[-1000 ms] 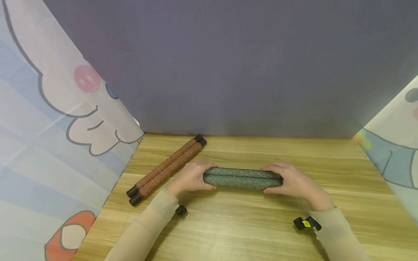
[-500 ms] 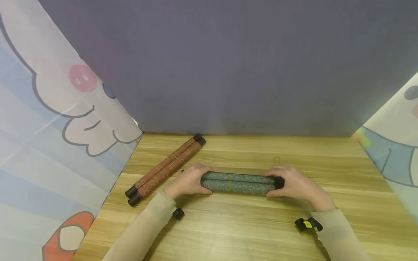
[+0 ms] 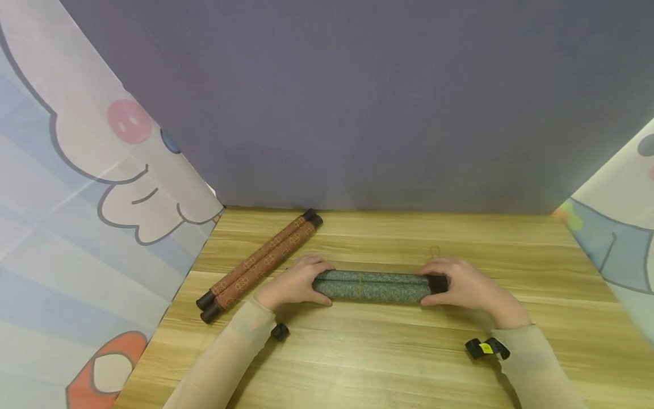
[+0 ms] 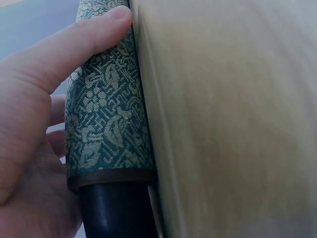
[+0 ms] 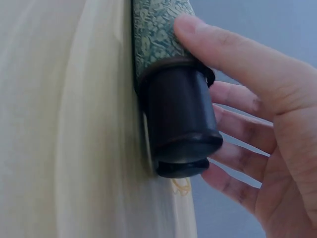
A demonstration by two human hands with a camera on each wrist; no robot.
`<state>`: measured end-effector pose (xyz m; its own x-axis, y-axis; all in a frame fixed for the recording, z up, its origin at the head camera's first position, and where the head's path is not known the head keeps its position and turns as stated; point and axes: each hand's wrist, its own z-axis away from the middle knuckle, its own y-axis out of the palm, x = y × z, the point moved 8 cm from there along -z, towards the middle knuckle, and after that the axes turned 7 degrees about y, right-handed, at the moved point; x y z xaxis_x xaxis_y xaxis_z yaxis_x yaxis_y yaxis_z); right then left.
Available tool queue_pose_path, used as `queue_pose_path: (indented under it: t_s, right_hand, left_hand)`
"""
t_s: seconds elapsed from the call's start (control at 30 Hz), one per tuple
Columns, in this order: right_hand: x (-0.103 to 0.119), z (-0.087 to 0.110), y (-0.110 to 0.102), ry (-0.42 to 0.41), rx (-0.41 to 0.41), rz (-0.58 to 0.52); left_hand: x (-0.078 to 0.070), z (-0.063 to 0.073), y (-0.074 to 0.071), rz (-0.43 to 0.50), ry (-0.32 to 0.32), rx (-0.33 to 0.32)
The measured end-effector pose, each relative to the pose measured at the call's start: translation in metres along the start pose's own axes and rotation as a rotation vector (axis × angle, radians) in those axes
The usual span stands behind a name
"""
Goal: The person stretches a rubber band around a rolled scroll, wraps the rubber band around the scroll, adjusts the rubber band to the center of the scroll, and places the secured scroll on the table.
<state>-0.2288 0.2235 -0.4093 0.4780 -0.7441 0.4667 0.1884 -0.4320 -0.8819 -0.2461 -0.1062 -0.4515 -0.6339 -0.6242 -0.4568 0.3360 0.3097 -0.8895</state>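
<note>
A green brocade scroll (image 3: 388, 289), rolled up as two parallel rolls, lies crosswise on the wooden table with a thin yellowish rubber band (image 3: 360, 286) round its middle. My left hand (image 3: 298, 281) grips its left end, thumb on the near side and fingers on the far side. In the left wrist view the thumb lies on the patterned cloth above a black end knob (image 4: 118, 210). At the other end my right hand (image 3: 465, 287) holds the scroll between thumb and fingers. Its black end knobs (image 5: 183, 111) show in the right wrist view.
A red-brown scroll (image 3: 263, 261) with black ends lies slantwise to the left of my left hand. Behind my right hand lies a loose rubber band (image 3: 435, 251). A grey panel (image 3: 388, 113) stands along the table's back edge, with cartoon-print cloths at both sides.
The green scroll has shifted slightly left and nearer. My right hand has slid outward, baring a black end knob. The loose rubber band behind it has come into view.
</note>
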Motion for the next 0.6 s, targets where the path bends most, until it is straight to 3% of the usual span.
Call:
queue_pose_path:
  t_s: [0.23, 0.6]
  right_hand:
    - [-0.014, -0.006, -0.023, 0.006, -0.112, -0.010]
    - [-0.062, -0.026, -0.039, 0.298, -0.088, 0.009]
  left_hand:
    - [-0.003, -0.002, -0.001, -0.010, 0.011, 0.018]
    - [-0.005, -0.002, -0.003, -0.021, 0.028, 0.004]
